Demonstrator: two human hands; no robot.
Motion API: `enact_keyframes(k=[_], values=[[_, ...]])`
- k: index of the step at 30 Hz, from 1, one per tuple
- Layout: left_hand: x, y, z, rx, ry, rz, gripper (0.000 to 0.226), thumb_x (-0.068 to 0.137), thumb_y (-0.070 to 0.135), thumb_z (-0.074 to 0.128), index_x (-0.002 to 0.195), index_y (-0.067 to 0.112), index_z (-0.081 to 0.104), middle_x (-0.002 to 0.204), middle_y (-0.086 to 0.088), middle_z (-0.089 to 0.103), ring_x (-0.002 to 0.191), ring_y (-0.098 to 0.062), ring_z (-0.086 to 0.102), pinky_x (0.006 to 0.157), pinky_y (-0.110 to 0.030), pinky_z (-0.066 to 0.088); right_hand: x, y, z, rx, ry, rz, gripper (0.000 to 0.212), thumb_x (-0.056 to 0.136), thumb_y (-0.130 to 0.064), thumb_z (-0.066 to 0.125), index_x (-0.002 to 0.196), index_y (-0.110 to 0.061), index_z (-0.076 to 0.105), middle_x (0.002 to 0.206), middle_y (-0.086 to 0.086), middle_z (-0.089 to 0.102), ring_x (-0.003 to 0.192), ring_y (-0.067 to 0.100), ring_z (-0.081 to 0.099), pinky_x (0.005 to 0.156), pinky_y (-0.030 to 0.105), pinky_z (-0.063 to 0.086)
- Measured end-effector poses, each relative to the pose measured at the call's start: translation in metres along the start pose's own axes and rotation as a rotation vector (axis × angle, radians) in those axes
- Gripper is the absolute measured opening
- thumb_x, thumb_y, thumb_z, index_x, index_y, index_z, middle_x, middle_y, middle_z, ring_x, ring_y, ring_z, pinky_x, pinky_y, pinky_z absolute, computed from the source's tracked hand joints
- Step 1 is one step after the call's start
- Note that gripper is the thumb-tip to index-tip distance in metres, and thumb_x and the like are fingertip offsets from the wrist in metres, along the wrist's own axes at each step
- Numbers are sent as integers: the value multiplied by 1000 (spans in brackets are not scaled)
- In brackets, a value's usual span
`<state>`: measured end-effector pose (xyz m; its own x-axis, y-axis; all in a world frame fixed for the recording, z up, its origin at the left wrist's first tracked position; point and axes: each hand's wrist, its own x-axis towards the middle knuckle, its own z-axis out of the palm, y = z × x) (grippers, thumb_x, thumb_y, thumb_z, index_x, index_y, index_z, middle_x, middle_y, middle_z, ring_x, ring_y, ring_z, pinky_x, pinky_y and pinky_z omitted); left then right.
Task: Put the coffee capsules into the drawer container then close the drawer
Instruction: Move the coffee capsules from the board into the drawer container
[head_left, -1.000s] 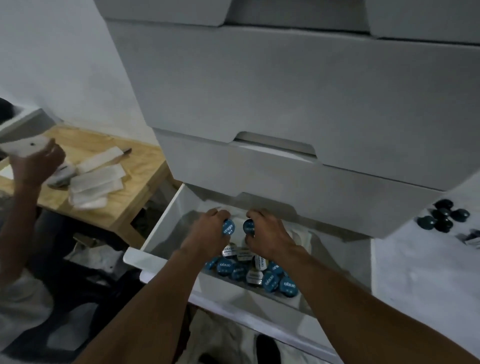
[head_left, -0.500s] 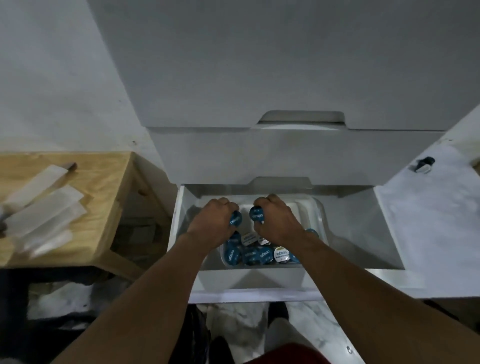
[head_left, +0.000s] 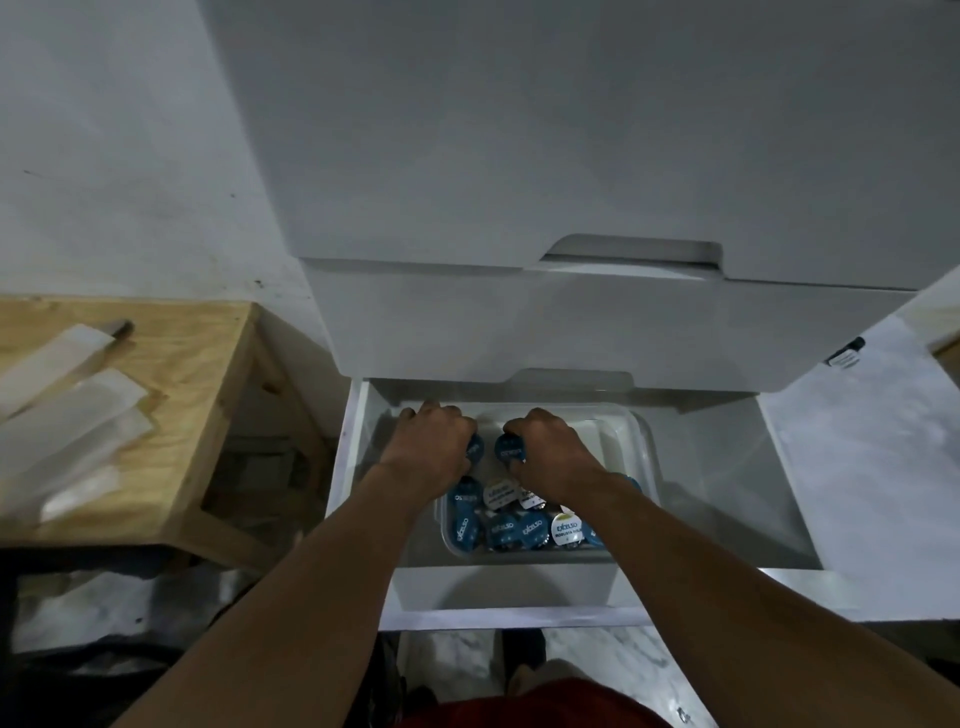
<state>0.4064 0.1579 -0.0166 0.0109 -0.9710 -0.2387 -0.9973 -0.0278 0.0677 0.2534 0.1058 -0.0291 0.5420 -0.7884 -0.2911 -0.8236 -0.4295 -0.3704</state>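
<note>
Both hands (head_left: 488, 454) each clutch a capsule (head_left: 508, 449) over the container (head_left: 631, 441); lower them behind the pile, then let go.

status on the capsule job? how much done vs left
Mostly loaded: a batch of blue and white-lidded capsules already lies in the clear container inside the open drawer. In hand: the left hand and right hand each hold a blue capsule over the container's empty back half. Left: drop those two, then close the drawer.
</note>
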Motion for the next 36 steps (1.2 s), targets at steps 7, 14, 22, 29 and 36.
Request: enact_keyframes(k=[7,14,22,29,36], values=[[5,1,3,67,-61,-16,40,84,36,66,118,19,57,118,-5,59,113,-26,49,96,-45,39,6,5,3,18,-18,-25,40,83,-6,65,122,-9,61,119,17,54,112,34,53,96,36,46],[9,1,1,61,-106,-13,43,82,38,68,119,19,57,118,-5,60,114,-25,50,97,-45,38,6,8,1,49,-19,-37,41,85,-14,64,125,-8,59,124,18,51,116,33,50,98,35,46],[9,-1,0,-10,-107,-10,27,86,35,59,109,21,62,112,-4,61,107,-25,53,93,-45,39,7,5,-2,41,-11,-53,36,88,-8,59,124,-9,61,122,19,55,114,33,52,98,36,45],[8,0,1,33,-107,-9,23,89,25,58,112,22,62,113,-5,60,108,-26,52,94,-46,39,7,2,-4,59,-29,-60,30,86,-6,58,114,-10,67,112,17,64,102,31,59,88,34,51],[7,-1,2,48,-99,1,26,90,24,57,115,21,60,113,-6,59,108,-26,53,95,-47,40,6,-1,-3,66,-49,-59,29,85,-9,61,113,-10,67,110,15,67,99,28,61,86,32,52]])
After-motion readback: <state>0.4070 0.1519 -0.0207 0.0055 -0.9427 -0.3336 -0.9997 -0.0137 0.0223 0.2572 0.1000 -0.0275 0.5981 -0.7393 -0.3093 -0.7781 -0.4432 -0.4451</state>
